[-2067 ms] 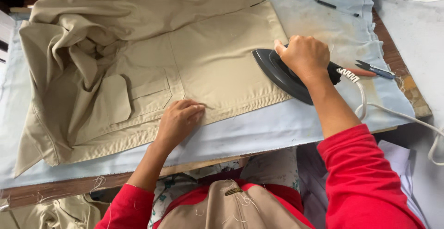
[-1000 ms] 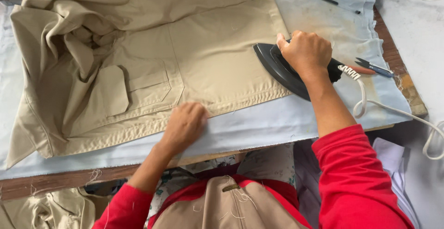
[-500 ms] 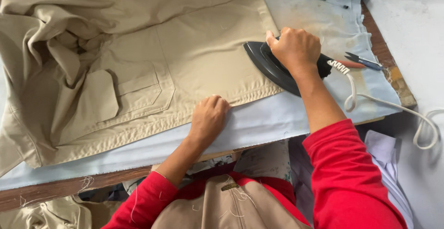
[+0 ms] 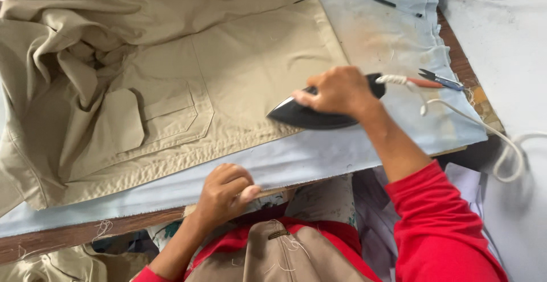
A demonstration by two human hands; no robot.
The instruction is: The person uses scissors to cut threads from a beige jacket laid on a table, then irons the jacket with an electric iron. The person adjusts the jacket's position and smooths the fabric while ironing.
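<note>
At the far left a khaki garment lies spread over the pale blue ironing cloth that covers my wooden table. Its left part is bunched into deep folds, and a flapped cargo pocket faces up beside them, while the right part lies flat with its hem running along the near side.

My left hand rests at the near edge of the table, just below the garment's hem. Its fingers are curled in and pinch the edge of the blue cloth; it does not touch the khaki fabric. More khaki cloth sits in my lap beneath it, over my red top.

To the right, my right hand is clamped around the handle of a black iron. The iron's pointed nose faces left and sits on the garment's lower right corner, with its heel over the blue cloth. My two hands are well apart.

From the back of the iron a white cord trails off to the right and loops past the table edge. Just beside the cord's start lie small thread snips with blue handles. At the far end of the cloth lies a dark pen.
</note>
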